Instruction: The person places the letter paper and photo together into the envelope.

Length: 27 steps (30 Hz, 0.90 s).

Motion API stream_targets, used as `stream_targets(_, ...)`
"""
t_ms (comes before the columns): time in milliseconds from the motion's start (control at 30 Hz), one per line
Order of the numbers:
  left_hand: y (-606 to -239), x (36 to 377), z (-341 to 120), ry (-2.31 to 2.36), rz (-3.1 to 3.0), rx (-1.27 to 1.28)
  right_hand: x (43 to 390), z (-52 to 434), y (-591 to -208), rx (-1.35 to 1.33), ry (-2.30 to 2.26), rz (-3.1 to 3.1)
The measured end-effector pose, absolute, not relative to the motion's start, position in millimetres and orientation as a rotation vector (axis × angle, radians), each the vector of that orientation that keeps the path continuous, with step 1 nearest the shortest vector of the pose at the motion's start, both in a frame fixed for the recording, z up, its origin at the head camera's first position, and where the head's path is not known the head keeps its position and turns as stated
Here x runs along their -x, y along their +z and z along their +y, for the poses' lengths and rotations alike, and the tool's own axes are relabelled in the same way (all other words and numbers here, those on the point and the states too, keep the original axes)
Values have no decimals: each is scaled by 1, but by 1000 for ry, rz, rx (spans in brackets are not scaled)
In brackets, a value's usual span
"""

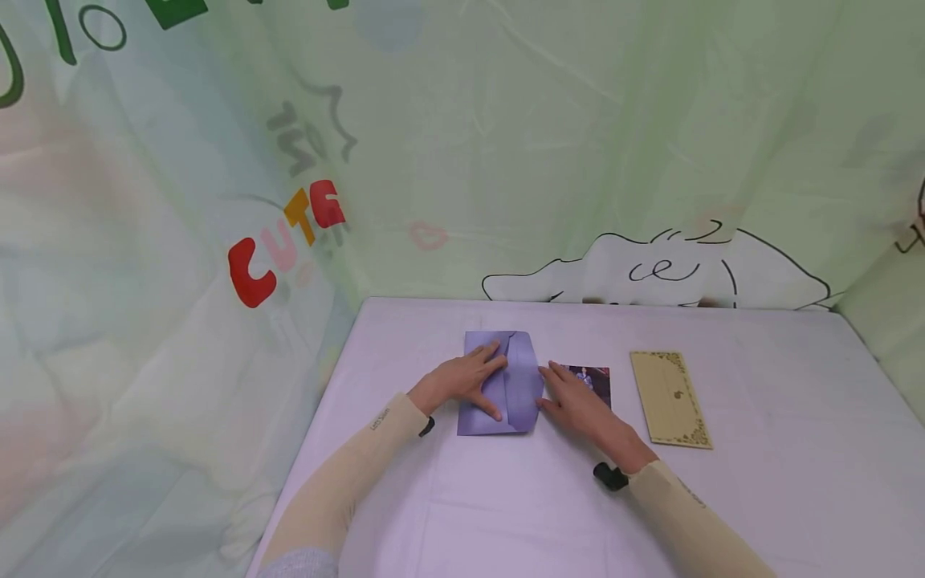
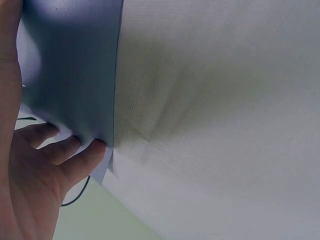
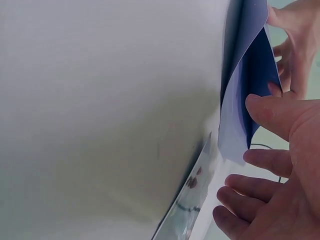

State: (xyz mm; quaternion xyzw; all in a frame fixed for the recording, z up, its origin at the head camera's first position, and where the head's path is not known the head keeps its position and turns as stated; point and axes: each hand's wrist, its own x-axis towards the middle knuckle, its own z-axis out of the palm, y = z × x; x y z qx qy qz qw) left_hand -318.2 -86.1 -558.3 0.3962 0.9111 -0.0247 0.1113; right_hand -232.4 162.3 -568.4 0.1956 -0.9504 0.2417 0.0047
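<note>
- Envelope (image 1: 506,385), purple, lies near the middle of the pale lilac surface (image 1: 506,514), its flap side up
- Left hand (image 1: 470,379) is spread flat on the envelope's left half, fingers straight and pressing down; the left wrist view shows those fingers (image 2: 75,155) at the paper's edge
- Right hand (image 1: 574,405) sits at the envelope's right edge, fingers relaxed and extended, thumb (image 3: 272,115) touching the raised flap (the right wrist view shows it best)
- Photo (image 1: 594,381) lies just beside the envelope, partly under the right hand
- Tan card (image 1: 670,399) with a patterned border lies apart, further right
- Behind it all hangs a green cartoon backdrop (image 1: 506,160)
</note>
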Motion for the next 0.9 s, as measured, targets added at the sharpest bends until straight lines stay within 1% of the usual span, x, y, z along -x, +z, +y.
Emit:
stream_targets(667, -555, 315, -86, -26, 2661, -1131, 228, 197, -568, -502, 782, -2975)
stream_targets(900, -554, 315, -86, -20, 2662, -1130, 232, 216, -572, -378, 728, -3052)
